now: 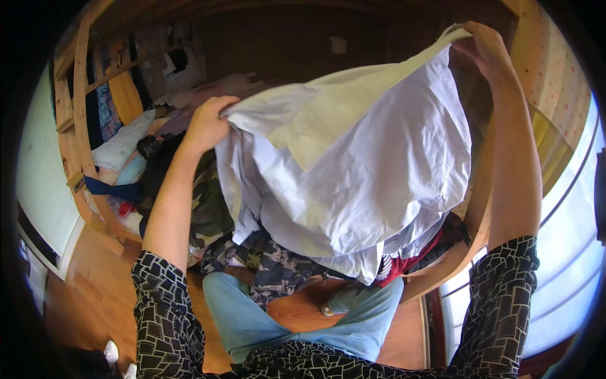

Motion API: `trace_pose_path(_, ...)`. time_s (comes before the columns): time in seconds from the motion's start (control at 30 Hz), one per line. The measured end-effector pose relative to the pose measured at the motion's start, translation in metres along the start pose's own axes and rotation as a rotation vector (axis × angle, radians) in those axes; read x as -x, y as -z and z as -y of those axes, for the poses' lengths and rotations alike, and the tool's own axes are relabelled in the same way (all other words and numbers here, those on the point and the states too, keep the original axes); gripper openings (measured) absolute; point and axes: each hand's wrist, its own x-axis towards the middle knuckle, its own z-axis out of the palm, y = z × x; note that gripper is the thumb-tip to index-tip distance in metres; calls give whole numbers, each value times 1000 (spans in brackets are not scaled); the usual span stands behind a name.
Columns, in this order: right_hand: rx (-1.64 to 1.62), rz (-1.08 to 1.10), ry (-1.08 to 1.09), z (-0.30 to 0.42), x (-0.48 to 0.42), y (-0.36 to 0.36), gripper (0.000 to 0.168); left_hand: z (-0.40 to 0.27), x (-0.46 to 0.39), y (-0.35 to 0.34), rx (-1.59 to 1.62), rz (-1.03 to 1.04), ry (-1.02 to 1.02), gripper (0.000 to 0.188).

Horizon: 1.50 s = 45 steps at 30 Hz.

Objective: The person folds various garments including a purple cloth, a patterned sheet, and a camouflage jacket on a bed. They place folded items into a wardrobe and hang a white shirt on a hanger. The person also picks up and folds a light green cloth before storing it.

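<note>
A pale, finely striped cloth garment [360,189] hangs spread between my two hands, with a yellowish band along its upper part. My left hand [210,121] grips its upper left edge. Higher up and to the right, my right hand [485,45] grips the opposite end of that edge. Below the cloth lies a heap of clothes, including a dark camouflage-patterned garment [279,267], a green camouflage garment [208,203] and a dark red piece [421,253]. The cloth hides much of the heap.
A wooden bunk-bed frame [81,113] surrounds the heap, its rail curving close on the right. White bedding [125,142] and hanging clothes [125,92] are at the left. Another person's white shoe [111,353] shows on the wooden floor [85,293] at lower left. A bright window [563,256] is at the right.
</note>
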Motion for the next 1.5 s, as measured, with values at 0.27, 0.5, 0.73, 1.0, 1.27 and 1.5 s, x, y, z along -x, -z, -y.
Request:
trace_pose_path(0.27,-456,77,259,47,54,-120,16,-149,21,-55,374,-1,-264,88)
trace_pose_path(0.5,-298,37,372,29,43,-78,24,-104,-3,-36,208,-97,-56,35)
trace_pose_path(0.73,-100,131,13,-73,82,-79,22,-56,2,23,485,268,17,21)
trace_pose_path(1.0,-943,748,-3,-108,142,-137,58,-41,7,35,853,157,123,26)
trace_pose_path(1.27,-561,1034,-510,-116,209,-230,46,-1,37,8,906,47,522,25)
trace_pose_path(1.5,-101,1422,-853,-185,246,-220,24,33,226,35,592,890,740,45)
